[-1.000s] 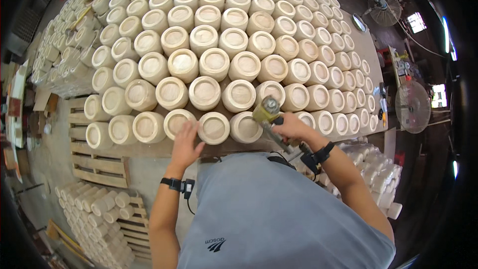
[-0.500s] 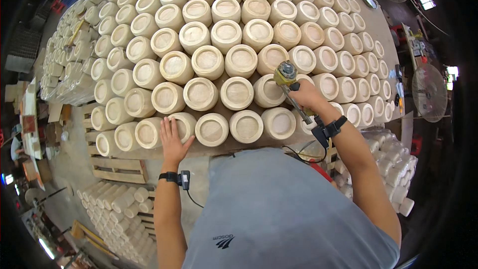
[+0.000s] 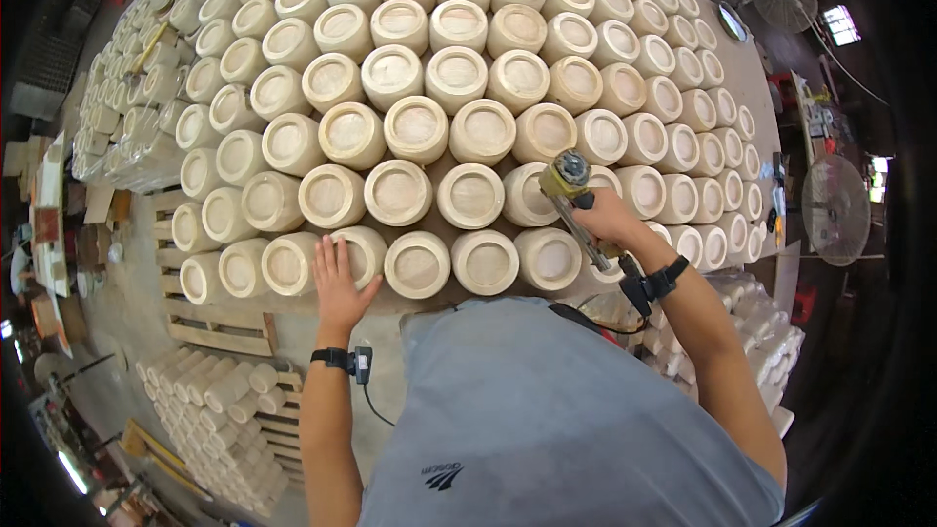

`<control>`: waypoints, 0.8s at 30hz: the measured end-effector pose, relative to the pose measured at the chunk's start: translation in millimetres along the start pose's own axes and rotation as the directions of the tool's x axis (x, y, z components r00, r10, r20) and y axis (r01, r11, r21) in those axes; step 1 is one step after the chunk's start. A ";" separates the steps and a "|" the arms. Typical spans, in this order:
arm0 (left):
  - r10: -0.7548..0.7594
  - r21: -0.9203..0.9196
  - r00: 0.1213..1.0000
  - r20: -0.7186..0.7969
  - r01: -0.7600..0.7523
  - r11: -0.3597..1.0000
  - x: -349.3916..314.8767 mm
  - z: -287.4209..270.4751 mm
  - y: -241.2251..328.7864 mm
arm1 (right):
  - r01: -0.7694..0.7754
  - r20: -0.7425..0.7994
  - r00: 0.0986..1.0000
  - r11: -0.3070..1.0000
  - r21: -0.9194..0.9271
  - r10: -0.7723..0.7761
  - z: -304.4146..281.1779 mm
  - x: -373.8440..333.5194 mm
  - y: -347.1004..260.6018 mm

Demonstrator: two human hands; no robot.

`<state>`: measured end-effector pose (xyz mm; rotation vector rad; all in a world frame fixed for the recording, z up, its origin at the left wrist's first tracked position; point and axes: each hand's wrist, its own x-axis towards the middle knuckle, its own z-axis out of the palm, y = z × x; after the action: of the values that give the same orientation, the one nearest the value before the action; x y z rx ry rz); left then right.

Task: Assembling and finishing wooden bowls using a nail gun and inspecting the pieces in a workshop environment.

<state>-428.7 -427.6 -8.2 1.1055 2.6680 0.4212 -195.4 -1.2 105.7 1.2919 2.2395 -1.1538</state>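
The right hand (image 3: 607,218) gripped a power tool (image 3: 569,179) above a wooden bowl (image 3: 532,194); the left hand (image 3: 337,278) lay flat and spread on a nearer bowl (image 3: 356,252).

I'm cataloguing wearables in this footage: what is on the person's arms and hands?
Both hands are bare, no gloves. The left hand has a black wristband carrying a small black device with a thin cable. The right hand has a black wrist strap too. Grey short sleeves; forearms uncovered.

Pallet (image 3: 220,332): wooden, near left, partly showing under the stack.
Pots (image 3: 468,127): pale round vessels, packed tight in rows, near to far.
Floor (image 3: 132,317): bare concrete, left.
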 end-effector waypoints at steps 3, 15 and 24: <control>-0.006 0.011 1.000 -0.004 0.006 1.000 -0.6 -0.9 3.3 | -0.095 0.202 0.977 0.987 0.132 0.067 3.4 -7.1 -6.0; 0.490 -0.198 0.862 0.129 -0.462 0.865 77.5 3.7 125.7 | -0.098 0.236 0.969 0.988 0.117 0.068 15.4 -0.1 -3.5; 0.596 -0.175 0.787 0.158 -0.572 0.801 110.6 53.7 180.0 | -0.161 0.119 0.983 0.964 0.214 0.138 -4.5 -30.1 3.1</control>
<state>-371.2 -217.4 -6.8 1.8249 2.0402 0.5223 -175.8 -14.3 125.3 1.4229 1.9466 -1.4111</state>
